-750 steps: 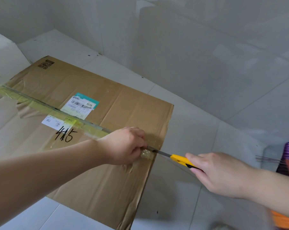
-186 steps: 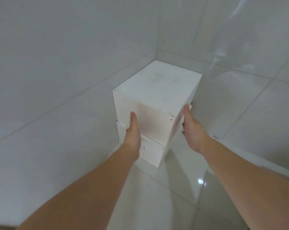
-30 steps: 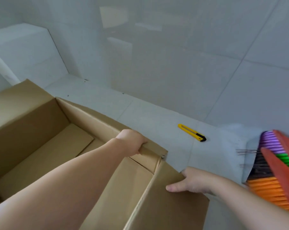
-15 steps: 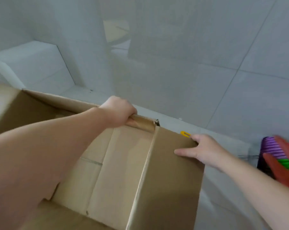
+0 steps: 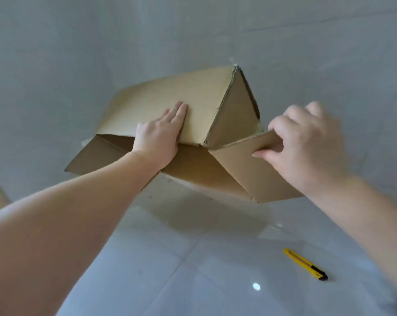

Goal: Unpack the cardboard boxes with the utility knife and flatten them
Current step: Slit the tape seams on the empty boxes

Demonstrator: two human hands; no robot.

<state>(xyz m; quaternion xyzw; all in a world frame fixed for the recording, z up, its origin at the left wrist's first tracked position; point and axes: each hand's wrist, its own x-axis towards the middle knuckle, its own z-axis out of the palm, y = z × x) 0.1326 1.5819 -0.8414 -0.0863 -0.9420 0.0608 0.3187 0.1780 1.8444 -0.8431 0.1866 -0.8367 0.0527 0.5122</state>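
Pressing my flat left hand [image 5: 161,135] on the cardboard box [image 5: 170,106] while my right hand [image 5: 304,142] pinches its flap [image 5: 245,163], I risk tearing it.

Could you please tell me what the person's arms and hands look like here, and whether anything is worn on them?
Both forearms are bare as far as the frame shows: no sleeves, gloves, watch or bracelets. The left hand shows no rings on its visible fingers. The right hand is motion-blurred, so small details like rings cannot be ruled out there. No markings are visible on either arm.
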